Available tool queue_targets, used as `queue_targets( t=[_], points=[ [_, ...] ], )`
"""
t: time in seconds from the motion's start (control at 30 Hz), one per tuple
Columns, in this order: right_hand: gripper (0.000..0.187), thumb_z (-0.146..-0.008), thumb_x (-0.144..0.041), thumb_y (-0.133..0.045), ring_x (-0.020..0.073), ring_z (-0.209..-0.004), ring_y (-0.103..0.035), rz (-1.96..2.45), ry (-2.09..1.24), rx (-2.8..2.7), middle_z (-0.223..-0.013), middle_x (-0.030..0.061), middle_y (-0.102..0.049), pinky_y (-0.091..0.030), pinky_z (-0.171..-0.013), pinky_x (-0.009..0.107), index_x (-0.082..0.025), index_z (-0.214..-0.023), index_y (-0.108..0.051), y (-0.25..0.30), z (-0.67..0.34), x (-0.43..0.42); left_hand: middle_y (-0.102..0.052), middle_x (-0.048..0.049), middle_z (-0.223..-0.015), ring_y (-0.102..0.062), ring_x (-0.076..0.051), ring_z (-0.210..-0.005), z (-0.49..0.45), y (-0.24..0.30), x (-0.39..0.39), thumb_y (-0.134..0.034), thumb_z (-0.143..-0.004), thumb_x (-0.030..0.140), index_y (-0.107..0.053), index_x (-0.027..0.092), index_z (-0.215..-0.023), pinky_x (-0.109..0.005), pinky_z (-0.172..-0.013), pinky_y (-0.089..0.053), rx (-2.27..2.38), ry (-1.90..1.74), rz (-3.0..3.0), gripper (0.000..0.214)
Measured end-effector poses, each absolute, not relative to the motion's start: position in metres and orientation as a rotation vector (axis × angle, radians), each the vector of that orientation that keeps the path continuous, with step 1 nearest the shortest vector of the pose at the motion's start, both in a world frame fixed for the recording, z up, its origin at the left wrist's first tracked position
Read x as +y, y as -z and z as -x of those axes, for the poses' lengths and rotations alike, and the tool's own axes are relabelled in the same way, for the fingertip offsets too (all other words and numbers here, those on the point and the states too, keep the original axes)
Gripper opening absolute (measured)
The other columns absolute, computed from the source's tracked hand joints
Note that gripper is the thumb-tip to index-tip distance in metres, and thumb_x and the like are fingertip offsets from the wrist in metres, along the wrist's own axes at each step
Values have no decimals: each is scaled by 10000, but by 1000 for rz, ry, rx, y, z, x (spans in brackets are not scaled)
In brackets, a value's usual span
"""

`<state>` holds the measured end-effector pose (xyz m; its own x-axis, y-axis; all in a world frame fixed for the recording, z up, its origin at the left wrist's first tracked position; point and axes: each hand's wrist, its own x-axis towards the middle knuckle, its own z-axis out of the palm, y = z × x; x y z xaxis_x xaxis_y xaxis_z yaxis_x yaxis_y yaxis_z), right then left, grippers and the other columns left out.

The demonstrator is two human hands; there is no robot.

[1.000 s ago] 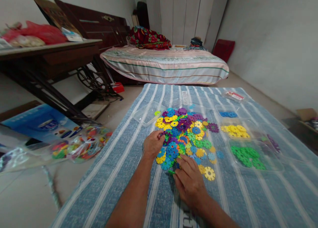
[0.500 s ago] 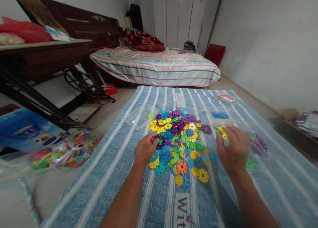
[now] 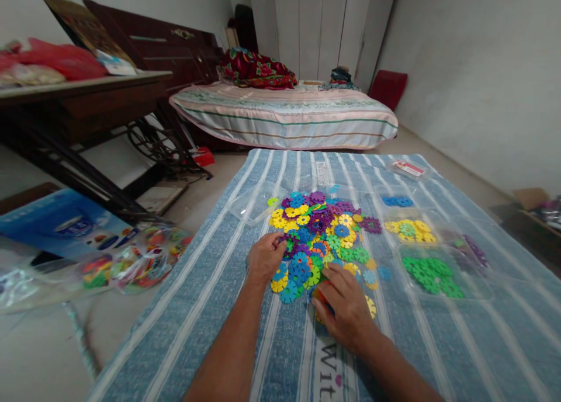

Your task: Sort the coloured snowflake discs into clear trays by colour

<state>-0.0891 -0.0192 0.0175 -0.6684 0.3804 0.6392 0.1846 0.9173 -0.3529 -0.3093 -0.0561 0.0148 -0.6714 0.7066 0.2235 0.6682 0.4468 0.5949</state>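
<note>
A heap of notched plastic discs [image 3: 300, 267] in yellow, blue, purple, green and orange lies on the striped cloth. My left hand [image 3: 265, 260] rests at the heap's left edge, thumb and forefinger pinched together beside a purple disc; what is between them is too small to make out. My right hand [image 3: 344, 305] reaches over the front of the heap with fingers apart, partly covering an orange disc and yellow ones. To the right, clear plastic boxes hold sorted discs: green discs [image 3: 432, 275], yellow discs [image 3: 418, 231] with a greenish one on top, blue discs [image 3: 397, 201] and purple discs [image 3: 475, 251].
A clear plastic lid or tray [image 3: 245, 212] lies left of the heap. Another clear case [image 3: 408, 168] with a red-and-white label is at the far right. On the floor at left sit bags of colourful pieces [image 3: 144, 262]. A bed [image 3: 284, 113] stands beyond the striped cloth [image 3: 184, 308].
My right hand has moved left from the yellow discs' box to the front of the heap. A greenish disc now shows on the yellow ones. My left hand stays by the heap.
</note>
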Motion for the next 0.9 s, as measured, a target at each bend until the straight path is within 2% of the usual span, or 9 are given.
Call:
queue_targets(
  t=[0.17, 0.33, 0.6, 0.9],
  points=[
    [214, -773, -295, -609, 313, -1192, -419, 446, -291, -2402, -1172, 163, -544, -413, -942, 534, -149, -931, -607, -15, 88, -22, -648, 4, -781, -581, -122, -722, 308, -16, -56, -547, -768, 285, -672, 206, -949, -220, -668, -445, 2620, -1039, -1246, 234],
    [273, -762, -327, -621, 323, -1214, -393, 493, -240, -2422, -1223, 170, -517, -393, -956, 532, -151, -969, -604, -7, 88, -23, -652, 5, -803, -583, -120, -740, 307, -17, -56, -552, -766, 275, -668, 207, -959, -215, -679, -444, 2613, -1040, -1255, 235],
    [228, -770, -307, -606, 313, -1190, -417, 527, -214, -2416, -1178, 168, -540, -364, -975, 520, -136, -921, -610, -5, 88, -21, -645, 5, -788, -575, -115, -720, 307, -14, -57, -556, -764, 267, -667, 196, -944, -214, -661, -434, 2607, -1051, -1257, 222],
    [319, -779, -383, -591, 335, -1186, -419, 587, -187, -2440, -1174, 175, -549, -337, -968, 554, -129, -969, -616, -3, 88, -22, -635, 11, -766, -563, -112, -703, 308, -14, -57, -558, -760, 264, -670, 205, -939, -214, -646, -426, 2603, -1056, -1251, 219]
  ],
)
